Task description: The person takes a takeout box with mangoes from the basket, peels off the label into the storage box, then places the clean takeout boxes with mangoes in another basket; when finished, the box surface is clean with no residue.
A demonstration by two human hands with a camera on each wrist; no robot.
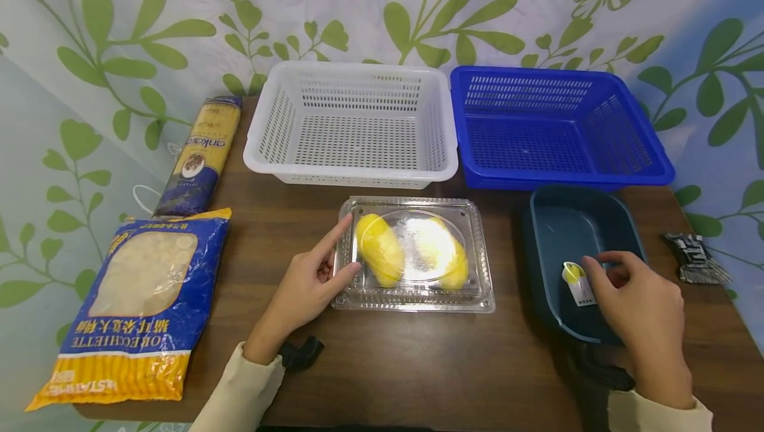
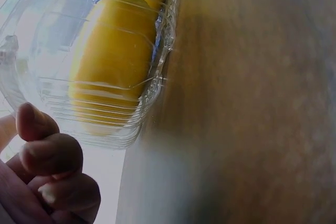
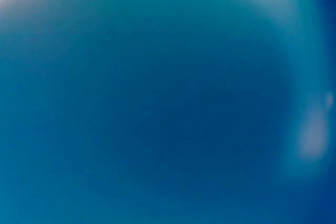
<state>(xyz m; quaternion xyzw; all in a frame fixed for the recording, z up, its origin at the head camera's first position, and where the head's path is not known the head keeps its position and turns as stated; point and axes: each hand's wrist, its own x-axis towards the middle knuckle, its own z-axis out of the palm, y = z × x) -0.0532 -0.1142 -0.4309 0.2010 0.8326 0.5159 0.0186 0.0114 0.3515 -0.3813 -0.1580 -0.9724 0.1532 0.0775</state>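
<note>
A small, likely light and bendable label (image 1: 577, 283) is pinched by the right hand (image 1: 647, 299) inside the teal basin (image 1: 558, 216), best held by an edge. A clear fruit box (image 1: 412, 300) is merely touched by the left hand's (image 1: 310, 279) outstretched thumb and forefinger.

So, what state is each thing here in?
Clear container: lid on, two yellow fruits inside
White basket: open, upright
Blue basket: open, upright
Dark bin: open, upright
Label: printed side showing, perhaps pinched
Orecchiette bag: filled, lying flat
Ankara packet: filled, lying down
Black packet: lying down
</note>
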